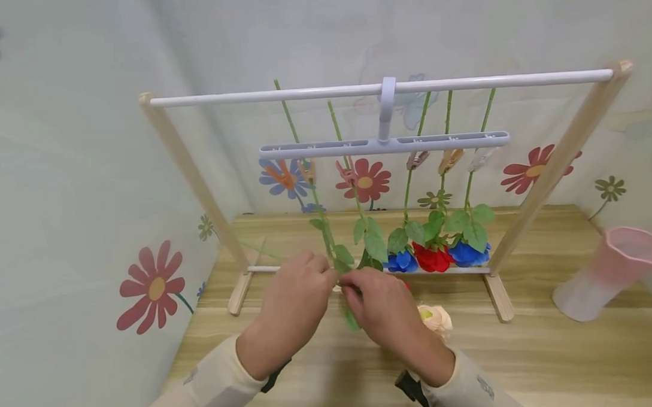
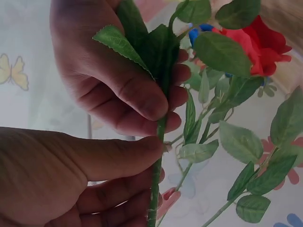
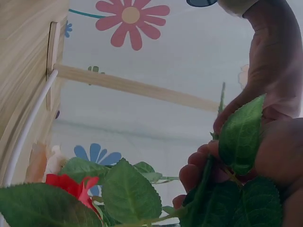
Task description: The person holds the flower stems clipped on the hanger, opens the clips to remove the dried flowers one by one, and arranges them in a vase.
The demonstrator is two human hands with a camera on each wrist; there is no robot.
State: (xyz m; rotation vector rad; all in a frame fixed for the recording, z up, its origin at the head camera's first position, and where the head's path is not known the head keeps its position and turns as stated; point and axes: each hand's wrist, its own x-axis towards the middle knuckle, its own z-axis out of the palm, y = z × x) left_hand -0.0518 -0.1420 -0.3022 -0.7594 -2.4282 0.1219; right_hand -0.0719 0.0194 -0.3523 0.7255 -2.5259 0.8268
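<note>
In the head view my left hand [image 1: 299,306] and right hand [image 1: 386,309] meet low in front of a wooden stand. Both pinch one green flower stem [image 2: 155,189] between thumb and fingers, the right hand closer to its leaves [image 2: 163,52]. A peach flower head [image 1: 435,319] shows just beyond the right hand. Behind the hands, artificial flowers hang head down from a lavender clip hanger [image 1: 329,149]: a red flower [image 1: 433,256] between two blue ones [image 1: 469,252], and two more stems on the left whose heads are mostly hidden. An orange clip [image 1: 282,175] at the left end holds no stem.
The hanger hooks over the white top rod [image 1: 489,83] of the stand, whose wooden legs [image 1: 562,165] rise on both sides. A pink and white vase [image 1: 611,271] stands on the wood-grain table [image 1: 552,363] at the right. Flower-printed cloth [image 1: 63,236] surrounds the table.
</note>
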